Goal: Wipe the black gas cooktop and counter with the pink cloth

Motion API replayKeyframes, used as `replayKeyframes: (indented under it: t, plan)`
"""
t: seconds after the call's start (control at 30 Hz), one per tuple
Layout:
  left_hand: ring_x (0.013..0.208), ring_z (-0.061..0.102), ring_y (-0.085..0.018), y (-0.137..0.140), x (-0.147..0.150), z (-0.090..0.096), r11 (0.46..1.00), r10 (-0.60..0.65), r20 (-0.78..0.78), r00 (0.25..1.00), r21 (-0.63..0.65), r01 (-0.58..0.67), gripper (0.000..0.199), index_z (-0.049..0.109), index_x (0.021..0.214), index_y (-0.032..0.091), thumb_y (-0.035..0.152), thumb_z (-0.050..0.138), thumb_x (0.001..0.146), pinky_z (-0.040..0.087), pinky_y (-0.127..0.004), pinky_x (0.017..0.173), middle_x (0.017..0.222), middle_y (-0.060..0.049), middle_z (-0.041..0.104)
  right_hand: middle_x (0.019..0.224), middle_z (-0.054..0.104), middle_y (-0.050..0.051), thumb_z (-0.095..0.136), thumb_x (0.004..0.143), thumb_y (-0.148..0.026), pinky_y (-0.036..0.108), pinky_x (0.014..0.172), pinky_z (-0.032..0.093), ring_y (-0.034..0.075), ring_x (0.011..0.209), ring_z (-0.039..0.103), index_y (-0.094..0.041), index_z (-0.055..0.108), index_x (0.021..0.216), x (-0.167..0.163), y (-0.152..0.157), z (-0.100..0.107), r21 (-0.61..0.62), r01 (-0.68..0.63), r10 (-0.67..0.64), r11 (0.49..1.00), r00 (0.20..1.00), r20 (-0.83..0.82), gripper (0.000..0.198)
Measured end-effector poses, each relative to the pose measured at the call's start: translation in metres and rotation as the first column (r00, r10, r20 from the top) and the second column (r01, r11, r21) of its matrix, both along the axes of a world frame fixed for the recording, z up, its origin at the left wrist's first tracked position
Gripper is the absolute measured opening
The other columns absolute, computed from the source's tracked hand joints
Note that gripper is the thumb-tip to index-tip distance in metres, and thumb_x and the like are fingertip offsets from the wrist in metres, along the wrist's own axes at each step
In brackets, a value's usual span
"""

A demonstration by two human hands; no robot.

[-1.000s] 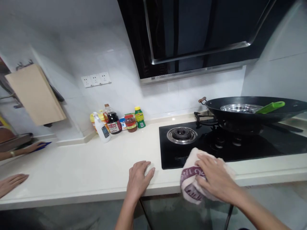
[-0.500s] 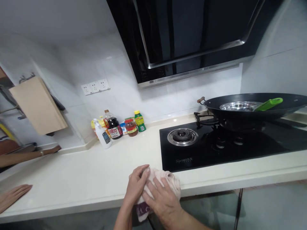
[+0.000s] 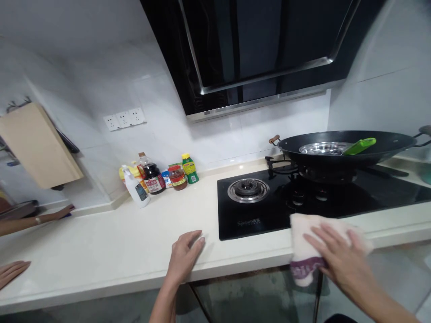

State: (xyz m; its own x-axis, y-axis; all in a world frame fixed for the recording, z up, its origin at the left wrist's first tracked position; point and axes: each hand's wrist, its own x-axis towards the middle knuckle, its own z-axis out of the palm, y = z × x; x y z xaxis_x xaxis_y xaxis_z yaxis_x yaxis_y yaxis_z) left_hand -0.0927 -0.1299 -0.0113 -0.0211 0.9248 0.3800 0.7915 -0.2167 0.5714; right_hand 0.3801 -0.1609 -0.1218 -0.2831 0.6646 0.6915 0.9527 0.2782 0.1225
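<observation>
My right hand point(image 3: 343, 253), somewhat blurred, presses a pale pink cloth point(image 3: 308, 233) with a purple lettered band against the counter's front edge, below the black gas stove point(image 3: 269, 224). Part of the cloth droops over the edge. Its fingers lie spread across the top and keep hold of the cloth; the thumb is hard to make out. On the white counter point(image 3: 134, 251), left of the stove, my left hand point(image 3: 184, 253) rests with nothing in it, thumb and forefinger apart and the other fingers slightly bent.
A wok point(image 3: 387, 146) with a metal strainer-like dish point(image 3: 323, 147) and a green-handled utensil point(image 3: 359, 146) sits on the right burner. Several bottles and jars, including a white spray bottle point(image 3: 135, 188), stand by the wall. Another person's hands point(image 3: 13, 271) rest at far left.
My right hand has slid the cloth rightward along the counter edge, and it is now spread flatter. My left hand has come off the cloth and stays near its former place.
</observation>
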Motion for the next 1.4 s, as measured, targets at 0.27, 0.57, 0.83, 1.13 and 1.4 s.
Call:
replayKeyframes:
  t: [0.27,0.57,0.83,1.13,1.4]
  plan:
    - [0.119,0.065,-0.03,-0.003,0.007,0.002,1.0,0.015,-0.047,0.999,0.007,-0.015,0.045,0.077,0.113,0.025,0.056,0.056,0.088,0.05,-0.048,0.105,0.122,-0.008,0.075,0.13,0.063,0.027,0.041,0.092,-0.058,0.067,0.101,0.022,0.047,0.126,0.051,-0.028,0.06,0.135,0.172,0.011,0.003,0.175,-0.006,0.011,0.984,0.999,-0.032,0.056]
    - [0.12,0.064,-0.03,-0.001,0.01,-0.004,0.998,0.018,-0.085,0.996,0.054,-0.014,0.04,0.077,0.112,0.027,0.053,0.057,0.089,0.045,-0.049,0.108,0.119,-0.006,0.076,0.123,0.065,0.021,0.053,0.078,-0.04,0.066,0.096,0.031,0.045,0.115,0.057,-0.033,0.057,0.13,0.126,0.006,0.014,0.031,0.085,-0.084,0.996,0.995,-0.047,0.053]
    - [0.12,0.064,-0.03,-0.004,0.012,-0.004,0.998,0.008,-0.1,0.995,0.06,-0.001,0.039,0.075,0.115,0.026,0.05,0.057,0.091,0.044,-0.05,0.108,0.121,-0.007,0.075,0.128,0.067,0.014,0.062,0.079,-0.02,0.062,0.098,0.039,0.04,0.118,0.056,-0.028,0.064,0.125,-0.087,0.007,0.019,-0.026,-0.006,0.008,1.0,0.997,0.077,0.047]
    - [0.121,0.064,-0.028,-0.021,0.018,-0.015,0.931,-0.058,-0.002,0.998,0.36,0.055,0.028,0.07,0.115,0.023,0.037,0.056,0.096,0.051,-0.05,0.105,0.125,-0.011,0.068,0.115,0.07,0.013,0.046,0.097,-0.016,0.057,0.101,0.045,0.03,0.109,0.063,-0.024,0.054,0.139,-0.285,0.023,0.014,0.03,-0.344,0.344,0.938,0.939,0.013,0.044]
    - [0.148,0.037,-0.03,-0.077,0.081,-0.057,0.802,-0.212,-0.316,0.925,0.485,0.349,0.064,0.031,0.158,0.017,0.052,0.038,0.105,0.044,-0.045,0.111,0.16,-0.02,0.035,0.147,0.056,0.018,0.053,0.096,-0.024,0.054,0.111,0.046,0.033,0.138,0.05,-0.016,0.049,0.148,-0.244,0.005,0.04,-0.246,-0.559,0.526,0.792,0.829,-0.191,0.053]
